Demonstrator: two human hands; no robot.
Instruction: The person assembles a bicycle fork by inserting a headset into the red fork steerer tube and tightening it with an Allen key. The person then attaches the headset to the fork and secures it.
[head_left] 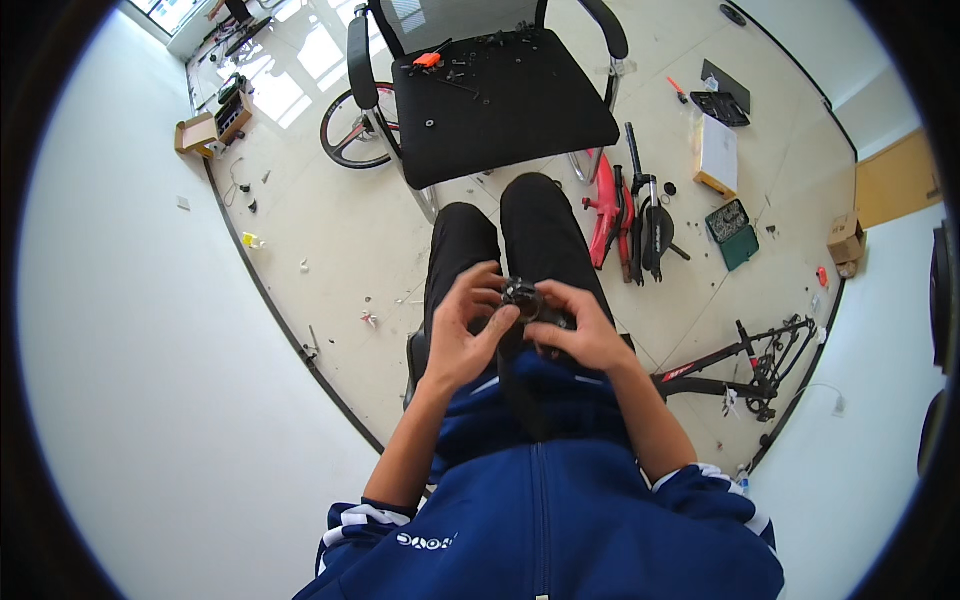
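Over my lap, a small black round part (522, 297) with a ring-like shape sits between my two hands; its exact kind is too small to make out. My left hand (466, 330) grips it from the left, thumb along its lower side and fingers curled around the top. From the right, the fingers and thumb of my right hand (588, 332) close on the same part. Something dark shows under the right fingers, mostly hidden. In front of my knees stands a black chair (520, 120) with small metal parts and an orange object (428, 61) on its seat.
A wheel (360, 125) lies behind the chair's left side. Right of my knees are a red frame (605, 215), a black fork (650, 205) and a green case (738, 245). A black bike frame (710, 385) lies farther right. An open cardboard box (215, 125) stands by the left wall.
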